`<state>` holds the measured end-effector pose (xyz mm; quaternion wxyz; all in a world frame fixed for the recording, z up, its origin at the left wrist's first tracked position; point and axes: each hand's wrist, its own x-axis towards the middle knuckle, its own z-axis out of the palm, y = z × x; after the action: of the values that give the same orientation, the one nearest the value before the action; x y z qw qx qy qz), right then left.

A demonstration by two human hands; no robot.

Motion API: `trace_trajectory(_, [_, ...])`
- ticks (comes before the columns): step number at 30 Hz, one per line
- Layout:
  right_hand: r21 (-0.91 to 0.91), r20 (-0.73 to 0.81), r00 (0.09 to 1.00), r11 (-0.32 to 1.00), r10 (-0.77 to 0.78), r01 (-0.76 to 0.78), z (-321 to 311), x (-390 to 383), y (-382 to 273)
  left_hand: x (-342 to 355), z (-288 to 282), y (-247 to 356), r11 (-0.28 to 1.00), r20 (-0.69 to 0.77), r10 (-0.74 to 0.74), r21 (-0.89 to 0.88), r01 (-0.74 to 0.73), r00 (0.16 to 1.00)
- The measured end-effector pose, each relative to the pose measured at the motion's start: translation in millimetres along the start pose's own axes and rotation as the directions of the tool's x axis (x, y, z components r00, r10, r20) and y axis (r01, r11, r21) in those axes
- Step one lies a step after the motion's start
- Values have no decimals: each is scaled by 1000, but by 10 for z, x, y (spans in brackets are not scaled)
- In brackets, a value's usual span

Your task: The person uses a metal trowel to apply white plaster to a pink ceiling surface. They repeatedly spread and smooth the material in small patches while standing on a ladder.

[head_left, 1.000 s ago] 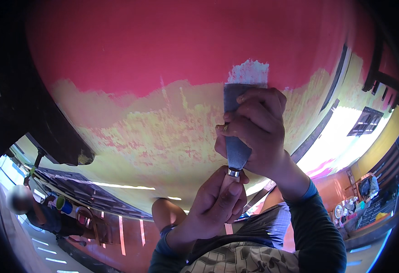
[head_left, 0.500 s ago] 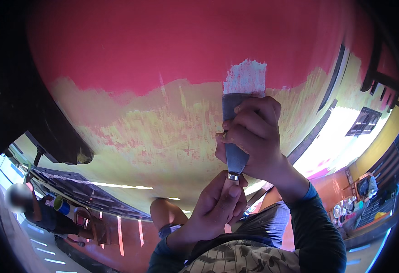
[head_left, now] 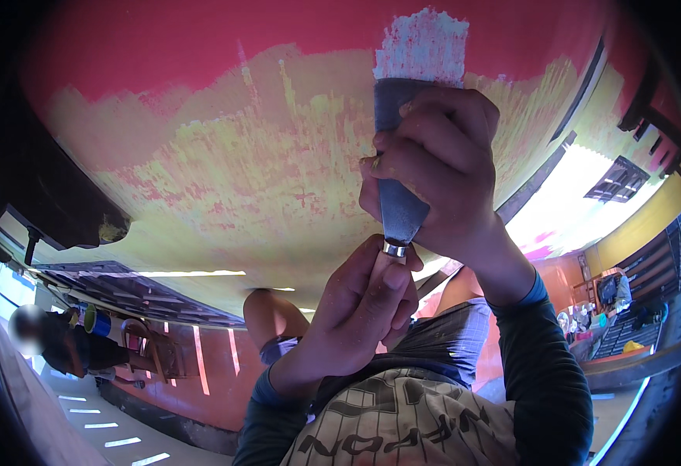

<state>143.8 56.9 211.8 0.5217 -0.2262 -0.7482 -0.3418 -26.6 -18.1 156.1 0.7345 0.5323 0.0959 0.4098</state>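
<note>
A putty knife [head_left: 404, 203] with a broad grey blade and a wooden handle is pressed to a painted wall [head_left: 224, 179]. My left hand [head_left: 360, 303] is closed round its handle, thumb along the front, just below the metal ferrule. Higher up, my right hand [head_left: 449, 159] grips the blade from the right side, its fingers folded across the face. Above the blade's edge lies a rough whitish-blue scraped patch [head_left: 422, 48] in the pink paint. Lower down, the wall shows streaky yellow and tan with pink traces.
A dark beam-like piece [head_left: 69, 202] juts in at the left. Another person [head_left: 72, 342] is at the lower left, near a wooden chair [head_left: 154, 346] and a bucket [head_left: 100, 322]. At the right are a barred window [head_left: 620, 180] and a cluttered rack [head_left: 628, 326].
The wall, both hands and the putty knife sit higher in the picture, with more of my shirt showing. Both hands keep the same hold, and the blade's place on the wall looks nearly unchanged.
</note>
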Motion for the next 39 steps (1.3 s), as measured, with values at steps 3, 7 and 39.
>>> trace_trajectory(3, [-14, -33, 999, 999, -33, 32, 12, 20, 12, 18, 11, -2, 1000, 9, -24, 14, 24, 1000])
trace_trajectory(7, [36, 39, 995, 995, 92, -93, -15, 42, 22, 27, 34, 21, 992, 25, 61, -110, -58, 998])
trace_trajectory(39, [31, 3, 1000, 999, 11, -11, -47, 122, 32, 26, 88, 73, 998, -47, -19, 62, 22, 999])
